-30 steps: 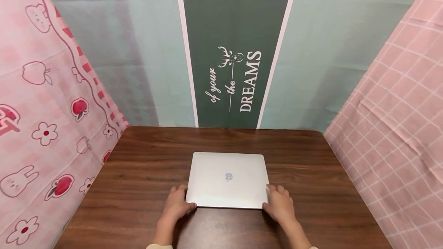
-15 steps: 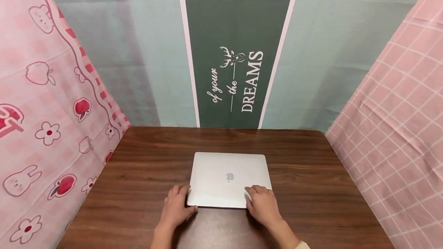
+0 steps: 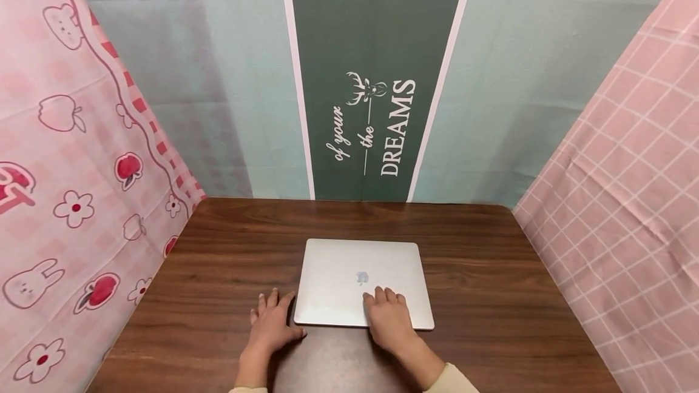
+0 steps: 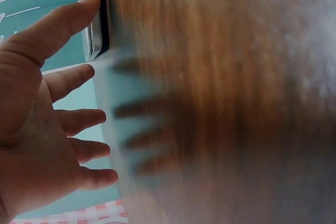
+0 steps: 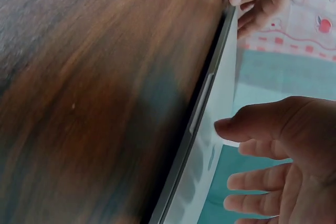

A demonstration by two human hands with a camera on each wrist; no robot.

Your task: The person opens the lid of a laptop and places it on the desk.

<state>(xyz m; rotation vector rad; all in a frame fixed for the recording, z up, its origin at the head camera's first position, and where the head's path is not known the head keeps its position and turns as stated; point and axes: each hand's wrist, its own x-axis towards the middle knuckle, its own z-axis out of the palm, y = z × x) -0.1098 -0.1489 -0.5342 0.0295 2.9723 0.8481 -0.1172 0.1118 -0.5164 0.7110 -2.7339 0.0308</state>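
A closed silver laptop (image 3: 332,268) with an apple logo lies flat on the wooden table, its long front edge toward me. My left hand (image 3: 270,323) is spread beside the front left corner, thumb just off the front edge. In the left wrist view, its fingers are extended and the palm holds nothing, with the laptop's corner (image 4: 95,24) close to the thumb. My right hand (image 3: 390,323) is over the front part of the lid, right of the logo. The right wrist view shows its fingers extended above the lid (image 5: 223,72), thumb near the notched front edge.
Brown wood-grain table (image 3: 508,296) surrounds the laptop. Behind it hangs a green and teal cloth (image 3: 363,29) with lettering and a deer head. Pink patterned cloth (image 3: 98,156) borders the left side, and pink checked cloth (image 3: 628,168) the right.
My right hand has moved left from the laptop's right front corner to over the lid. My left hand has drawn slightly away from the left corner and spread its fingers. The laptop stays closed.
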